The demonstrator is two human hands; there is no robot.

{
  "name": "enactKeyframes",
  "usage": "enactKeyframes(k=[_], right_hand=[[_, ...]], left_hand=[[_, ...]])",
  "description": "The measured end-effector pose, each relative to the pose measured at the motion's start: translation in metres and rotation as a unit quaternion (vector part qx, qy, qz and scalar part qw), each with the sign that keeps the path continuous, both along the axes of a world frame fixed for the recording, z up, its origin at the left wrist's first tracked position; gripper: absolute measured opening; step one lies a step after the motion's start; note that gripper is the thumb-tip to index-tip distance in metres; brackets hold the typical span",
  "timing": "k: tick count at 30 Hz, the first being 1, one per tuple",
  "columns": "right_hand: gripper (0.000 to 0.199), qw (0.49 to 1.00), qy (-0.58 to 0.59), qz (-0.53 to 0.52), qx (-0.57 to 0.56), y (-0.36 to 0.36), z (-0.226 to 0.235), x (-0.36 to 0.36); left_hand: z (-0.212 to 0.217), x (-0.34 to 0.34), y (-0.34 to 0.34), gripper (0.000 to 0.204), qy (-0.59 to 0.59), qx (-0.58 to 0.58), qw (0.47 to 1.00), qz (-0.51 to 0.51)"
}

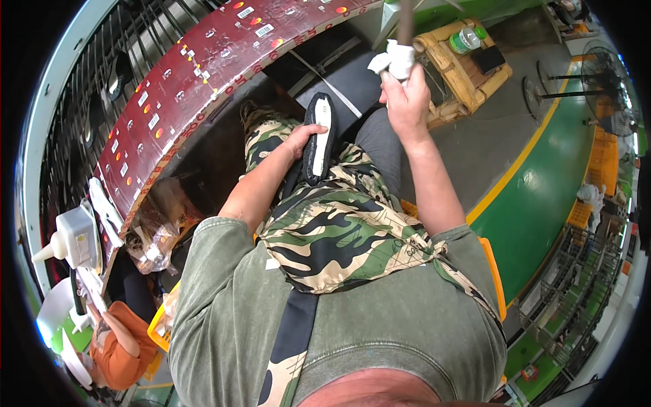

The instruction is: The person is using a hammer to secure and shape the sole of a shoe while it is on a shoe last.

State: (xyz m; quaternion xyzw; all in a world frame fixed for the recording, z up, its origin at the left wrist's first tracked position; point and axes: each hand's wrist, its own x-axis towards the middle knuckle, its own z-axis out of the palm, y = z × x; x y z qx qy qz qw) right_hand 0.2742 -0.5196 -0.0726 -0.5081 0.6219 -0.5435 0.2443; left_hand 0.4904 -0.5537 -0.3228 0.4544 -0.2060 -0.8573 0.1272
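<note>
My left hand (pixel 302 139) grips a black shoe upper (pixel 312 161) whose underside, covered by a long white insole (pixel 321 132), faces up. The thumb lies over its edge, and the shoe is held just above my lap. Raised to the right, my right hand (pixel 409 103) is closed around a tool with a white-wrapped handle (pixel 396 61). A brownish shaft rises from the wrapping, and its upper end is cut off by the picture's edge. A camouflage apron (pixel 339 230) covers my lap.
Ahead, a dark red bench top (pixel 169 88) with stickers curves leftward, beside a rack of black footwear (pixel 121 71). A white squeeze bottle (pixel 78 239) stands left. To the right are a bamboo stool (pixel 468 85) with a plastic bottle and a fan (pixel 600 85). A co-worker in orange (pixel 122 346) sits lower left.
</note>
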Motion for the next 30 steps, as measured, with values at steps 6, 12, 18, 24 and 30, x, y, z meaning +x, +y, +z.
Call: enactKeyframes(k=[6,12,18,24,30], right_hand=[[0.030,0.875,0.260,0.072,0.403,0.039,-0.129,0.007],[0.017,0.988,0.133,0.008,0.075,0.011,-0.098,-0.006],[0.032,0.907,0.239,0.059,0.341,0.040,-0.137,0.000],[0.021,0.996,-0.020,0.011,0.082,0.008,-0.027,-0.001],[0.029,0.985,0.156,-0.055,0.041,0.034,-0.123,0.007]], left_hand=[[0.012,-0.005,-0.001,0.047,-0.007,-0.017,1.000,-0.012],[0.004,-0.003,0.000,0.042,-0.006,-0.011,1.000,-0.010],[0.014,-0.007,-0.001,0.044,-0.002,-0.017,1.000,-0.003],[0.002,0.004,0.002,0.045,-0.008,0.009,1.000,0.004],[0.020,-0.008,0.000,0.046,-0.021,-0.011,1.000,-0.015]])
